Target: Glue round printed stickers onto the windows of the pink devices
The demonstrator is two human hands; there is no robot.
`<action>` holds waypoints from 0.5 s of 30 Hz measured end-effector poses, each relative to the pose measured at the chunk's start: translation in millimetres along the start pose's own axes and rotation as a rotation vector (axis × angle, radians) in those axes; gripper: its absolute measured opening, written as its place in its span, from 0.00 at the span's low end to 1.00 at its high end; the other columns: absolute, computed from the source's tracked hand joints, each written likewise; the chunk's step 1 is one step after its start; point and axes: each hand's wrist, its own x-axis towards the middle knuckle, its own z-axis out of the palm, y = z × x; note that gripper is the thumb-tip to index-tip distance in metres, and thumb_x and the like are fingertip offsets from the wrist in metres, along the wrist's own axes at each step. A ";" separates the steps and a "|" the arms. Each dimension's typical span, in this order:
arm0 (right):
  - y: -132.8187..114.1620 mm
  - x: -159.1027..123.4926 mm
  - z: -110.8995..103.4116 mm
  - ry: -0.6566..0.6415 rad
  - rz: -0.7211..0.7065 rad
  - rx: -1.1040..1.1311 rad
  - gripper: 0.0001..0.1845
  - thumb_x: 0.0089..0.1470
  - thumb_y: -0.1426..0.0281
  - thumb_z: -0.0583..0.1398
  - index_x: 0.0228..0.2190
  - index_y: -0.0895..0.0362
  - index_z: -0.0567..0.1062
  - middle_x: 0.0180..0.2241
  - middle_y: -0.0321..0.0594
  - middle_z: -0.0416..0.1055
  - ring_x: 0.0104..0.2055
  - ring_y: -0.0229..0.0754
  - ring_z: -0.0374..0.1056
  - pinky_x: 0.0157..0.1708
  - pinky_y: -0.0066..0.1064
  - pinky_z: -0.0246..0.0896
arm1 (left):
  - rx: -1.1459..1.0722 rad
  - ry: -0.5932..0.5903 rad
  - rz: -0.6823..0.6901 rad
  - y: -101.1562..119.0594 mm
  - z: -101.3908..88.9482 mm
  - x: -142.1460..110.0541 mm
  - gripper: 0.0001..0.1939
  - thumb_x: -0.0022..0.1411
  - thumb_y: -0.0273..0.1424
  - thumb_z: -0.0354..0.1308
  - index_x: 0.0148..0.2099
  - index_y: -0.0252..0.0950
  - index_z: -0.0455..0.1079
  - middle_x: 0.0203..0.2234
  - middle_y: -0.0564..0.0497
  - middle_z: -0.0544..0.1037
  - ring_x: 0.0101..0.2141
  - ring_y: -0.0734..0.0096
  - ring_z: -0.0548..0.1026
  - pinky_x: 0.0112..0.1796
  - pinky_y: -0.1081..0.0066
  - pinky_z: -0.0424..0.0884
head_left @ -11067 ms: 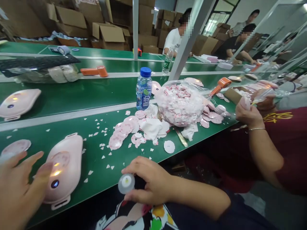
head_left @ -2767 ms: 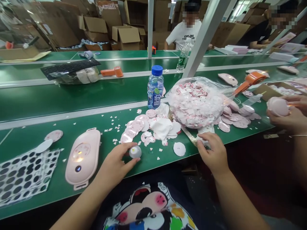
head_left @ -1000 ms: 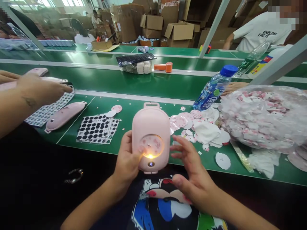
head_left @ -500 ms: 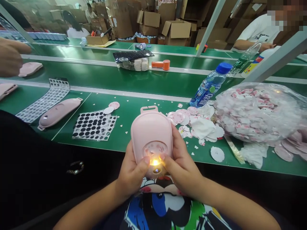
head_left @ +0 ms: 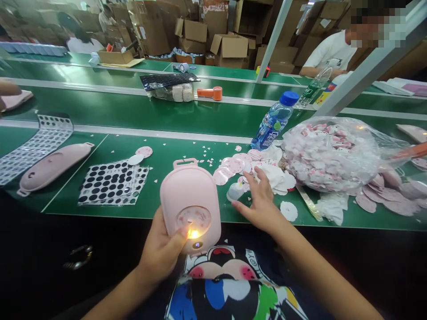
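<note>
A pink rounded plastic case [head_left: 190, 189] with a loop on its top edge is in my left hand [head_left: 160, 246]. My left thumb presses beside a yellow glow at the printed oval recess; a small lit dark window shows below it. My right hand [head_left: 258, 202] is off the case, fingers spread over the table's front. Between its thumb and index finger stands a small whitish translucent cup-shaped piece [head_left: 235, 192], possibly an LED tea light. Whether the fingers touch it I cannot tell. Around it lie round printed pink stickers [head_left: 236, 164] and white discs [head_left: 288, 211].
At right lies a clear bag of printed pieces [head_left: 330, 155], a blue-capped bottle [head_left: 271, 124] behind its left side. Sheets of black dots [head_left: 108, 182] and a long pink case [head_left: 55, 166] lie left. A metal post [head_left: 367, 62] slants at right. Another person's hand [head_left: 8, 89] shows far left.
My right hand has let go of the pink case and moved right to the small whitish piece. My left hand keeps the case alone. The view has shifted somewhat to the right.
</note>
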 end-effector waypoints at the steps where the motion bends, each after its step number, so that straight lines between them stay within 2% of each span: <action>1: 1.2 2.4 3.6 -0.027 -0.004 0.012 0.30 0.51 0.58 0.62 0.54 0.52 0.64 0.67 0.52 0.39 0.68 0.66 0.40 0.61 0.65 0.45 | -0.013 -0.024 0.004 -1.8 2.8 0.0 0.22 0.58 0.32 0.65 0.53 0.39 0.65 0.43 0.47 0.79 0.42 0.62 0.79 0.40 0.68 0.79; 3: -1.3 2.9 3.3 0.003 -0.054 0.110 0.19 0.54 0.61 0.61 0.47 0.53 0.68 0.67 0.51 0.43 0.69 0.61 0.42 0.62 0.60 0.46 | -0.026 -0.076 0.033 -3.6 7.7 -0.4 0.22 0.59 0.31 0.64 0.54 0.40 0.64 0.45 0.47 0.79 0.43 0.62 0.79 0.41 0.68 0.78; 4: -4.0 0.8 -1.2 0.023 -0.087 0.192 0.17 0.55 0.62 0.60 0.46 0.52 0.67 0.66 0.51 0.48 0.68 0.59 0.46 0.62 0.58 0.48 | -0.021 -0.102 0.052 -3.8 9.5 -0.8 0.22 0.59 0.31 0.64 0.54 0.40 0.64 0.45 0.47 0.79 0.43 0.63 0.79 0.41 0.68 0.78; 6: -10.0 -7.1 -18.5 0.030 -0.152 0.351 0.18 0.57 0.64 0.60 0.48 0.51 0.64 0.60 0.50 0.61 0.62 0.53 0.59 0.57 0.52 0.58 | 0.003 -0.136 0.090 -2.8 11.6 -2.0 0.22 0.59 0.30 0.64 0.55 0.40 0.64 0.45 0.48 0.79 0.43 0.64 0.79 0.41 0.69 0.78; 8: -15.5 -17.5 -42.7 0.002 -0.243 0.407 0.20 0.56 0.66 0.62 0.49 0.49 0.63 0.50 0.44 0.71 0.51 0.48 0.70 0.49 0.43 0.66 | 0.030 -0.157 0.122 -1.0 12.7 -3.3 0.23 0.59 0.29 0.63 0.56 0.41 0.63 0.45 0.48 0.79 0.42 0.65 0.79 0.41 0.70 0.78; 10: -20.8 -27.5 -67.2 -0.031 -0.396 0.349 0.21 0.54 0.68 0.63 0.49 0.50 0.66 0.44 0.41 0.72 0.45 0.45 0.70 0.43 0.37 0.67 | 0.049 -0.177 0.153 1.4 13.8 -4.3 0.24 0.60 0.28 0.63 0.57 0.41 0.63 0.46 0.48 0.79 0.43 0.65 0.79 0.42 0.70 0.78; 12: -27.0 -35.3 -86.0 -0.052 -0.528 0.279 0.21 0.54 0.72 0.62 0.50 0.53 0.67 0.43 0.42 0.70 0.44 0.43 0.68 0.41 0.35 0.66 | 0.056 -0.200 0.190 4.8 16.0 -5.0 0.25 0.60 0.26 0.62 0.58 0.41 0.62 0.48 0.48 0.78 0.44 0.64 0.79 0.43 0.70 0.78; 15: -36.1 -42.4 -99.5 -0.081 -0.573 0.203 0.21 0.53 0.76 0.60 0.49 0.56 0.68 0.42 0.43 0.68 0.43 0.42 0.66 0.39 0.32 0.66 | 0.072 -0.248 0.216 11.8 20.3 -5.0 0.25 0.61 0.26 0.60 0.59 0.42 0.62 0.49 0.47 0.78 0.45 0.62 0.79 0.44 0.67 0.77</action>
